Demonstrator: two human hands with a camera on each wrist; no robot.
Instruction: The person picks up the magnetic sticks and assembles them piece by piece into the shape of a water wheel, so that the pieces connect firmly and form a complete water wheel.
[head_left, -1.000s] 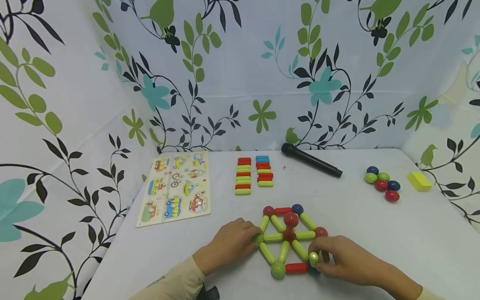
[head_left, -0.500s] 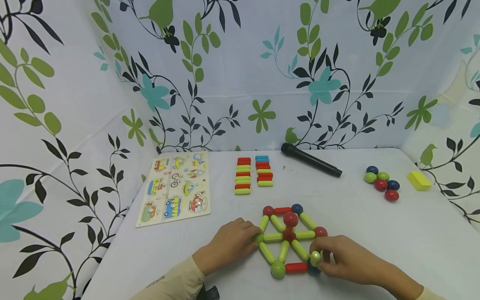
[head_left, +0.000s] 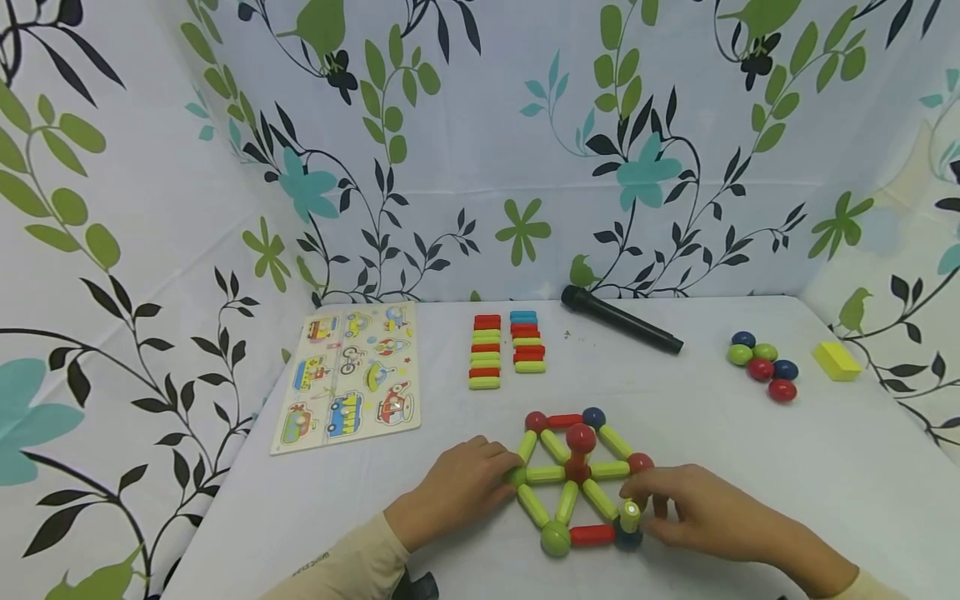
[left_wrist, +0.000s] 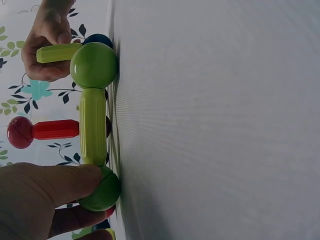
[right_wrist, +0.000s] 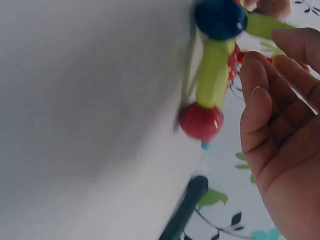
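Holds a green ball (left_wrist: 106,193) at the left corner of a rod-and-ball frame (head_left: 577,472) in the thumb and fingers of the left hand (head_left: 468,483). Has the frame lying flat on the white-covered counter (head_left: 675,417) between both hands, with a red ball (head_left: 581,437) raised on an upright red rod (left_wrist: 56,129) at its centre. Puts the right hand (head_left: 701,512) just beside a yellow-green rod (head_left: 631,517), upright on a dark blue ball (head_left: 628,538) at the near right corner, with fingers loosely bent and parted. Cannot tell about any light touch there. Farther back, shows a picture puzzle board (head_left: 348,375), two rows of coloured rods (head_left: 485,354), a black microphone (head_left: 622,319), loose balls (head_left: 761,370) and a yellow block (head_left: 837,362).
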